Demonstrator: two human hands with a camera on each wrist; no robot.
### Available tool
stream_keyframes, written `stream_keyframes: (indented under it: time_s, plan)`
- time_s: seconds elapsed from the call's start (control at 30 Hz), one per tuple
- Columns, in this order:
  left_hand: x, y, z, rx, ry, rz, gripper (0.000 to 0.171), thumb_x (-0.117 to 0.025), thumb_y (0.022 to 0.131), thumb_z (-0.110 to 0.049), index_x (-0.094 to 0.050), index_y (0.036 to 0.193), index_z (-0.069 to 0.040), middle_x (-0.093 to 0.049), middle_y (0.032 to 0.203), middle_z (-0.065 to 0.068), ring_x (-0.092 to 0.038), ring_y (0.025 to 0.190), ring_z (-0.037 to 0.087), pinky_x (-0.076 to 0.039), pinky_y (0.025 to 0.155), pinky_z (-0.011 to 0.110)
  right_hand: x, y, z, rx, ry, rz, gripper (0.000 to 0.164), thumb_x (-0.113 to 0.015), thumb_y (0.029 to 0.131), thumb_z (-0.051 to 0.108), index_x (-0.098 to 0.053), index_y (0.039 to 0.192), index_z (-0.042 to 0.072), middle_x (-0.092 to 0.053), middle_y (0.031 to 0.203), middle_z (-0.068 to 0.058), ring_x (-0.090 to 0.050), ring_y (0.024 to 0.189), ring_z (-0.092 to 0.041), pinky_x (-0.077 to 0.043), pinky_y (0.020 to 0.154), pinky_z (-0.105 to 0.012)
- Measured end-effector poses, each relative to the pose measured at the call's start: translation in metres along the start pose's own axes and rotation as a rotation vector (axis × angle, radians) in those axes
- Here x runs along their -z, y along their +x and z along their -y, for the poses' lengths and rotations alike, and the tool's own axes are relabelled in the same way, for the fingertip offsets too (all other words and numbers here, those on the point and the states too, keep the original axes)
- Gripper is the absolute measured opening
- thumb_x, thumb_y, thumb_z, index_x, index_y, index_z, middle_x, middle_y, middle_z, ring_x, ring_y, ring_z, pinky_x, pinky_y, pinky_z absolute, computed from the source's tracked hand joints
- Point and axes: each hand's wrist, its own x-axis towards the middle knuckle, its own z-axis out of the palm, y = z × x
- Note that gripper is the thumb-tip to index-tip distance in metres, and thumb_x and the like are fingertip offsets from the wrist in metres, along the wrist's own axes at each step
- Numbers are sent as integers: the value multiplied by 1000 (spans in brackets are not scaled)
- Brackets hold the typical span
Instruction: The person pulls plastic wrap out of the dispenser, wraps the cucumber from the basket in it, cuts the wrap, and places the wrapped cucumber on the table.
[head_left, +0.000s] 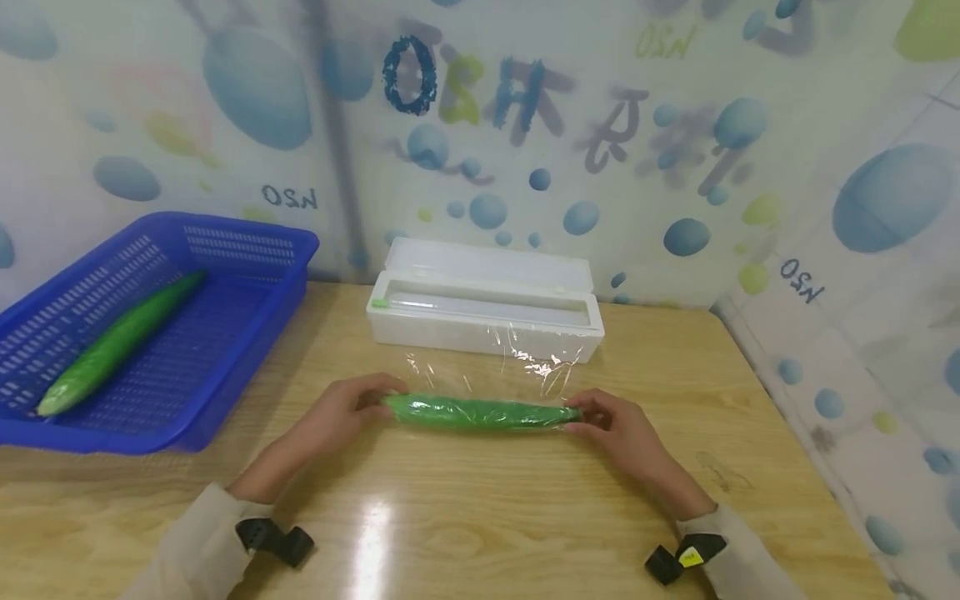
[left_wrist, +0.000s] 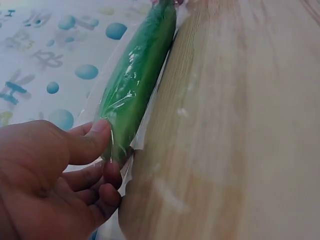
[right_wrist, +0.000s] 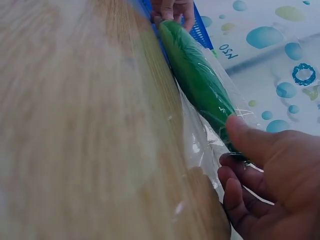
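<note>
A green cucumber [head_left: 480, 413] lies crosswise in front of me with clear plastic wrap [head_left: 540, 367] over it, and the film stretches back toward the white box. My left hand [head_left: 356, 408] pinches the cucumber's left end through the film, thumb on top and fingers beneath. At the opposite end, the right hand [head_left: 615, 425] grips the darker tip between thumb and fingers. Both wrist views show the film clinging to the skin of the cucumber [left_wrist: 135, 80], with wrinkled film along its side in the right wrist view. The far hand [right_wrist: 172, 10] appears there too.
A white box [head_left: 480, 337] with its lid raised stands behind the cucumber, holding a roll and a green slider [head_left: 380, 303]. On the left is a blue basket [head_left: 247, 350] with another cucumber [head_left: 120, 342] in it. A patterned wall borders the wooden table [head_left: 465, 508].
</note>
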Motion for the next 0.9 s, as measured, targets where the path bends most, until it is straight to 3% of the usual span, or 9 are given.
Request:
stream_keyframes:
  time_s: [0.13,0.27,0.43,0.6,0.73,0.9]
  plan:
    - [1,0,3,27,-5,5,30,-64,87,0,-65,117,-7,-66,114,12,-62,100,30,-49,86,47,-1,4,-1,-9,9,14,28,-77,81,22,-67,108,22,-65,86,7,-61,77,-14,-50,71,-29]
    - [2,0,5,12,-7,8,30,-64,88,-1,-64,117,-5,-65,115,14,-61,101,31,-49,86,46,-1,7,-2,-15,36,33,26,-76,82,22,-68,107,19,-67,85,6,-62,76,-14,-50,69,-28]
    - [2,1,8,-18,23,-8,34,-67,85,-1,-64,119,-4,-62,102,8,-57,89,23,-49,78,41,0,9,-2,-38,48,50,22,-75,83,25,-69,104,20,-68,86,7,-62,77,-14,-50,68,-27]
    - [-2,4,11,-36,-1,-34,45,-73,79,2,-61,122,0,-60,105,8,-56,97,25,-46,86,46,1,11,-3,-51,-3,52,20,-70,87,29,-69,106,22,-67,86,9,-60,77,-14,-48,68,-28]
    - [-4,8,12,3,-39,-57,45,-72,78,5,-60,121,-1,-62,107,12,-59,95,27,-47,85,46,2,12,-5,-53,-28,56,21,-67,90,32,-69,108,21,-66,85,9,-57,77,-15,-46,68,-29]
    - [-5,12,11,48,-21,-84,34,-69,82,2,-63,115,-3,-65,105,12,-59,95,28,-46,84,47,2,12,-7,-58,-23,57,24,-64,91,35,-69,109,21,-67,93,9,-59,83,-14,-47,75,-31]
